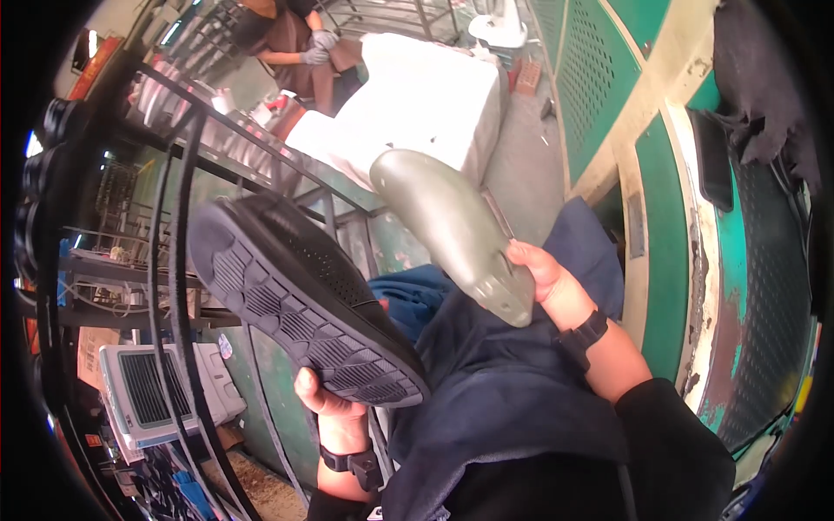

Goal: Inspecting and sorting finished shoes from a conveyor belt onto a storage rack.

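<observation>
Your left hand (334,404) is closed around the low end of a black shoe (295,321). Your thumb is by the edge of the sole, and your other fingers are hidden behind the shoe, so I cannot tell how they are bent. The shoe is tipped on a slant, with its other end up and to the left. Its bumpy bottom faces you, and the top part, which has lots of tiny holes, faces to the right.

Your right hand (546,273) is pinching a smooth green foot shape (443,230) near its low end. Your thumb is at its right edge. The rest of your fingers are mostly out of sight under it, so I cannot tell how far they spread. The round end of the foot shape points up and to the left. It is to the right of the shoe, and the two are apart.

You have a dark band on each wrist. Both things are held up in front of your dark blue apron (521,408). Black metal bars (178,286) are on your left, and a green cabinet (591,78) is on your right. Past your hands is a table with a white cover (426,95). Beside it, another person has gray gloves (320,43) on.
</observation>
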The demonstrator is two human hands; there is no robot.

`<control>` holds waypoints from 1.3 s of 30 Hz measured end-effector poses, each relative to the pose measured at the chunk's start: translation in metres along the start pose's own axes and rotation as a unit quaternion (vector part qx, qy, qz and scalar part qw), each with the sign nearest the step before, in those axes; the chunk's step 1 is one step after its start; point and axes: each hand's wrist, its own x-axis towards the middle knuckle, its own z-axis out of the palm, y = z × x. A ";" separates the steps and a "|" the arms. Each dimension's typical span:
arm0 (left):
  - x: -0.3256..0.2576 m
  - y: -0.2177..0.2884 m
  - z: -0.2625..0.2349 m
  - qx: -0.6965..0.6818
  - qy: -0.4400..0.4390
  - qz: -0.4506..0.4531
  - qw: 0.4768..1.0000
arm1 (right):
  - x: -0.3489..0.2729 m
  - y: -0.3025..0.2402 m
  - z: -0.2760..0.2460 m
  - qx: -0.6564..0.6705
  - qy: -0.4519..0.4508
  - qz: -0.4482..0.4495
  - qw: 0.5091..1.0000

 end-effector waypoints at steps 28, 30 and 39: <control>0.036 -0.039 -0.051 0.498 -0.024 0.172 0.850 | 0.060 0.065 0.139 0.032 0.193 0.088 0.977; 0.039 -0.041 -0.051 0.485 -0.022 0.170 0.857 | 0.062 0.066 0.140 0.035 0.203 0.093 0.974; 0.024 -0.011 -0.034 0.460 -0.006 0.114 0.881 | 0.071 0.067 0.168 -0.007 0.235 0.073 0.969</control>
